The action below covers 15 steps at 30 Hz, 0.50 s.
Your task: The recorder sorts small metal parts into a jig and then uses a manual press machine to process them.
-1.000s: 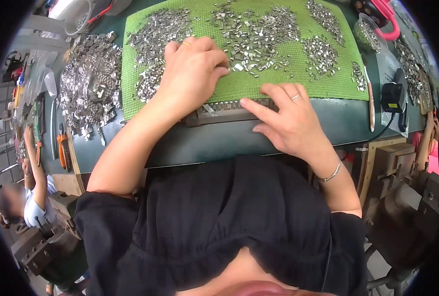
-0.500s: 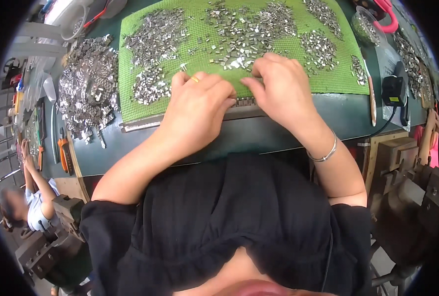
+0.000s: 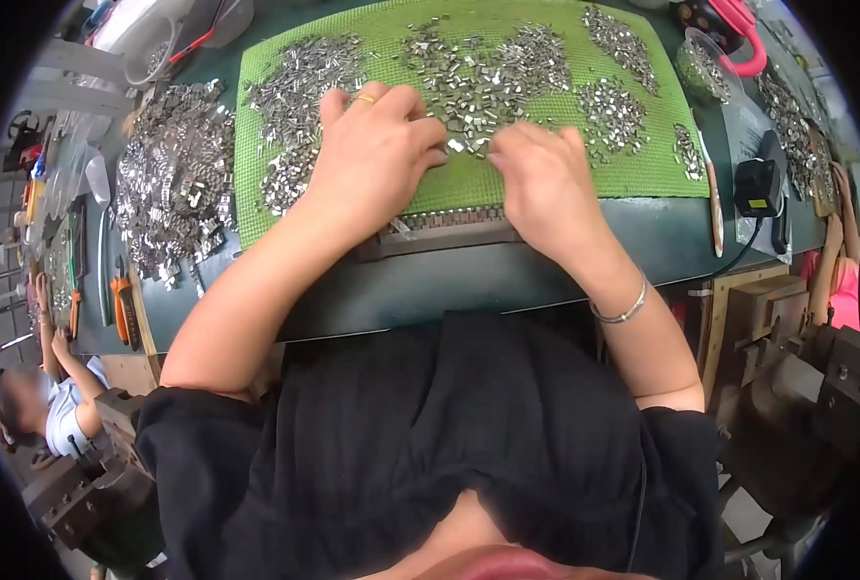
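Note:
My left hand point(image 3: 377, 159) is over the green mat point(image 3: 468, 181), its fingers curled together at the near edge of the middle pile of small metal pieces point(image 3: 464, 92). Close by on the right, my right hand point(image 3: 546, 184) has its fingertips pinched together beside the same pieces. Whatever either hand holds is hidden or too small to make out. Below them, at the mat's near edge, lies a long dark metal bar point(image 3: 449, 239) with a row of small shiny links point(image 3: 459, 217) along it. My left forearm covers part of the bar's left end.
Left of the mat is a big heap of linked metal strips point(image 3: 174, 174), with orange-handled pliers point(image 3: 123, 300) nearby. At right are a white stick-like tool point(image 3: 714, 208), a black adapter point(image 3: 758, 184), a tub of pieces point(image 3: 708, 70) and pink-handled scissors point(image 3: 747, 39). Other people work on both sides.
Both hands have moved off the bar, the left up and leftward over the mat, the right slightly down. The row of links on the bar is now uncovered.

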Tool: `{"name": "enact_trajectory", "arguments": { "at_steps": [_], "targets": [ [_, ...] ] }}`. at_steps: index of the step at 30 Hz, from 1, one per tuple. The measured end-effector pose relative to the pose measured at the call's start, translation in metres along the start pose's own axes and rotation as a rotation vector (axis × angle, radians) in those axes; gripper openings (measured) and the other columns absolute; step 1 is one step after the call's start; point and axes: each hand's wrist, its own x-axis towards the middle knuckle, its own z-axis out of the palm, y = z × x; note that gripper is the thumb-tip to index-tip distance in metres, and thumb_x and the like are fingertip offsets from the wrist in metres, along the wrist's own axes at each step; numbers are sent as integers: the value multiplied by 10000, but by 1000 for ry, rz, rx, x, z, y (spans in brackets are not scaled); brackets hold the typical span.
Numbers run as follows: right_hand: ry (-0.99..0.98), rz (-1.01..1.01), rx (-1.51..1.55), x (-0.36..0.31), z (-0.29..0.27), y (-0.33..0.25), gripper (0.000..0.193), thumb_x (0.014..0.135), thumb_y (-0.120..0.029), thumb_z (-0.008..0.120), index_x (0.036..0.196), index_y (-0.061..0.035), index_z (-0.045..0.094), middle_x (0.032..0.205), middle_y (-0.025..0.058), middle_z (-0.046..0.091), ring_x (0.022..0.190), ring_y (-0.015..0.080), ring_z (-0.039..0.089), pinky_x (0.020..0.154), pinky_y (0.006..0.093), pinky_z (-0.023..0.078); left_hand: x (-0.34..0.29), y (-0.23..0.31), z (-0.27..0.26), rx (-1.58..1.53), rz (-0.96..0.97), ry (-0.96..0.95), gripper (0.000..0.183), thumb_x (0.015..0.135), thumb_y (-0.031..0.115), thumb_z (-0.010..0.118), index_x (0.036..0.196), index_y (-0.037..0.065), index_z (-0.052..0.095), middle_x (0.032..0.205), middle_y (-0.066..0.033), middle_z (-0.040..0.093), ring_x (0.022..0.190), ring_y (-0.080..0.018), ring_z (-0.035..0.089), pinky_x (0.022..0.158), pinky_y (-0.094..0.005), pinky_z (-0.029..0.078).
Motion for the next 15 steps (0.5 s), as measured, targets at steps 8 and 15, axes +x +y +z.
{"name": "enact_trajectory", "arguments": {
  "at_steps": [8, 15],
  "targets": [
    [-30, -10, 206, -21, -6, -10, 37, 809, -21, 616, 788, -49, 605, 793, 75, 582, 798, 268, 573, 753, 390, 331, -5, 18, -11, -359, -69, -110, 28, 869, 90, 652, 856, 73, 669, 838, -81, 664, 905, -300, 597, 834, -441, 353],
    [60, -192, 30, -35, -5, -9, 105, 778, -65, 665, 883, -65, 660, 871, 51, 576, 841, 247, 556, 798, 391, 373, -32, 35, -5, -177, 45, -12, 90, 801, 95, 743, 865, 111, 682, 874, -8, 675, 869, -223, 605, 843, -435, 352]
  ]
}}
